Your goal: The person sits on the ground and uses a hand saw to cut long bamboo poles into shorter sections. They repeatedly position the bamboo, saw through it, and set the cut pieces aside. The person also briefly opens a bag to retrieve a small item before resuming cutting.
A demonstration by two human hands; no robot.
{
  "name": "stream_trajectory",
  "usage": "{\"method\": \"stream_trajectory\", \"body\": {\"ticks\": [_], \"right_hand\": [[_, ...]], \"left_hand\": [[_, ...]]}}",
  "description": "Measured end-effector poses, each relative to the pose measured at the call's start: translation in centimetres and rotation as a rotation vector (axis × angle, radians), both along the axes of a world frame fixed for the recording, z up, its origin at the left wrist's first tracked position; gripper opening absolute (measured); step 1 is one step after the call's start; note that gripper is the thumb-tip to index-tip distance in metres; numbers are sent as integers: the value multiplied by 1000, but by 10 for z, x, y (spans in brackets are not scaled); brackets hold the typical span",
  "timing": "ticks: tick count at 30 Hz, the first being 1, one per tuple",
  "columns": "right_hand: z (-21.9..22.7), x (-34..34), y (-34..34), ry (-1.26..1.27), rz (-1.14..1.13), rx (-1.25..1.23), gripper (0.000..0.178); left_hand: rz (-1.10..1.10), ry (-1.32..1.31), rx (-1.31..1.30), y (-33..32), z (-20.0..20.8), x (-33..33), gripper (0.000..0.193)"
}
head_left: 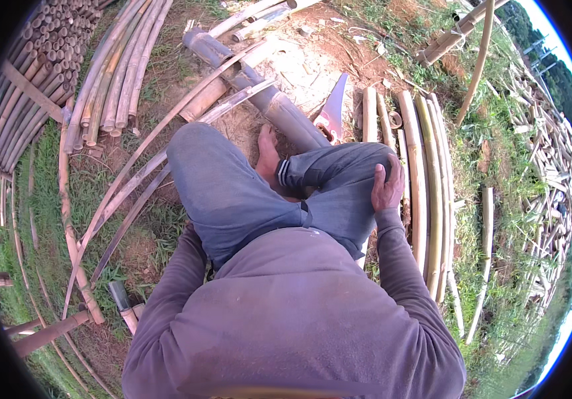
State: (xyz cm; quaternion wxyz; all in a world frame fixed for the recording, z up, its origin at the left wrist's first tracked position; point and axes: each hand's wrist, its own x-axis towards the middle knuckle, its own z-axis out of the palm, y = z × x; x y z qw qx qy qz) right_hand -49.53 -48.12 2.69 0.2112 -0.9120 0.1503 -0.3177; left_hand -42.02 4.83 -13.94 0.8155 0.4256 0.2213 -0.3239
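Note:
My right hand (388, 184) rests on the outer side of my right knee (359, 156). Its fingers lie loosely over the trouser cloth, and it holds nothing that I can see. At the outer side of my left thigh (209, 193), only a sliver of my left hand (190, 229) shows; its fingers are hidden. A handsaw (334, 106) with a red handle lies just beyond my right shin. Beside the saw, a thick grey bamboo pole (282, 113) runs diagonally past my bare foot (268, 149).
Long split bamboo strips (133, 166) stretch along my left. Cut bamboo poles (415, 173) lie at my right. Farther left are bundled poles (116, 73) and a large stack (33, 86). A heap of bamboo scraps (559, 193) covers the far right. Sawdust (306, 63) lies ahead.

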Motion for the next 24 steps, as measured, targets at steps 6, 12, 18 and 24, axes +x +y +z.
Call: {"method": "stream_trajectory", "body": {"ticks": [6,12,18,24], "right_hand": [[-56,-65,-67,107,-390,673,48],[-160,-99,-14,745,-461,471,52],[-159,-120,49,865,-691,337,88],[-154,-158,6,1157,-723,627,91]], "left_hand": [[113,-265,-42,11,49,95,54],[-93,-431,80,65,124,247,57],[-116,-524,590,41,213,298,63],[-303,-557,686,-17,206,284,64]]}}
